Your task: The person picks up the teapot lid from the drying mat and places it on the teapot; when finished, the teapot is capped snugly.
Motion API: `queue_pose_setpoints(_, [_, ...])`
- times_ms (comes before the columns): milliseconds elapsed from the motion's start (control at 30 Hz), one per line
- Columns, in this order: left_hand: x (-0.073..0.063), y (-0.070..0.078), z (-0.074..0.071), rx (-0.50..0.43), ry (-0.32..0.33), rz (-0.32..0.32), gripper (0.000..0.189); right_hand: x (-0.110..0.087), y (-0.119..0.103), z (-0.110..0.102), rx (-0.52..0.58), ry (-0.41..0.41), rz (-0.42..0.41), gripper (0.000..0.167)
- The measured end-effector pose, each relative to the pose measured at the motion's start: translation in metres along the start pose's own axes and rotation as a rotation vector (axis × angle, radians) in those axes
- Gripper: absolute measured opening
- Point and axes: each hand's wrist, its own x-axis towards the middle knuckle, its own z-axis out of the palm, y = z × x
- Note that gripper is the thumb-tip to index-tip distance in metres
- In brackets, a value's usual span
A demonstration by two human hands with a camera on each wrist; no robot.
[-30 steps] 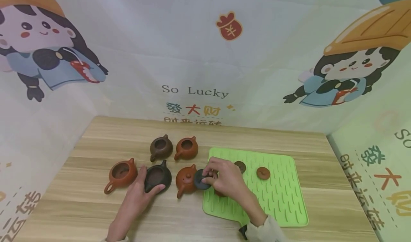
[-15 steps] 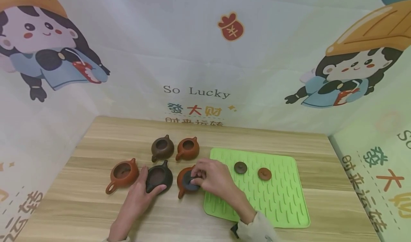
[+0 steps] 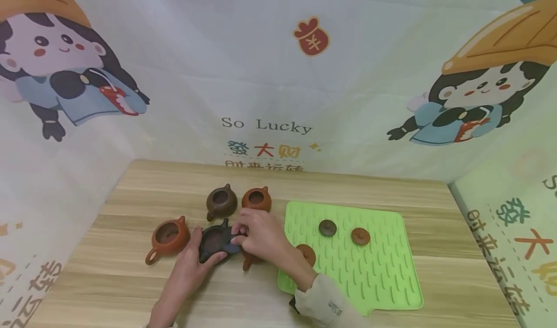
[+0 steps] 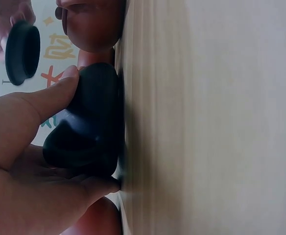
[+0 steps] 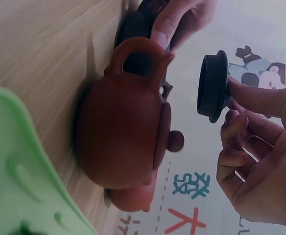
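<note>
My left hand [image 3: 188, 265] grips a black teapot [image 3: 211, 242] from both sides, thumb on one side and fingers on the other. It stands on the table, its round mouth uncovered and its spout pointing away. With thumb and fingers my right hand [image 3: 265, 233] pinches a black teapot lid [image 5: 215, 88] by its knob. The lid hangs level above the pots, overlapping the black teapot's right edge in the head view. Beneath my right hand stands a reddish-brown teapot [image 5: 116, 132] wearing its own lid; in the head view it is mostly hidden.
Lidless pots surround the black one: an orange-brown teapot [image 3: 165, 243] to the left, a dark brown teapot [image 3: 223, 206] and another orange-brown teapot [image 3: 261, 204] behind. On the green mat [image 3: 370, 279] lie a dark brown lid [image 3: 328, 228], a reddish lid [image 3: 360, 236] and another reddish lid [image 3: 307, 254].
My right hand has carried the black lid leftward, from the mat's edge across the lidded reddish-brown teapot to the black teapot's right side. My left hand keeps its hold on the black teapot.
</note>
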Motion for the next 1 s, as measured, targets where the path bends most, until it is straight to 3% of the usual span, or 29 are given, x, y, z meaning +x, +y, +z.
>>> queue_pose_setpoints(233, [-0.001,0.001,-0.003,0.000,-0.008,-0.024,0.107,0.014,-0.006,0.015,-0.032,-0.056,0.039,0.011])
queue_pose_setpoints(1000, [0.001,-0.001,0.003,-0.003,0.048,0.035,0.102,0.038,-0.016,0.047,-0.094,-0.050,0.058,0.009])
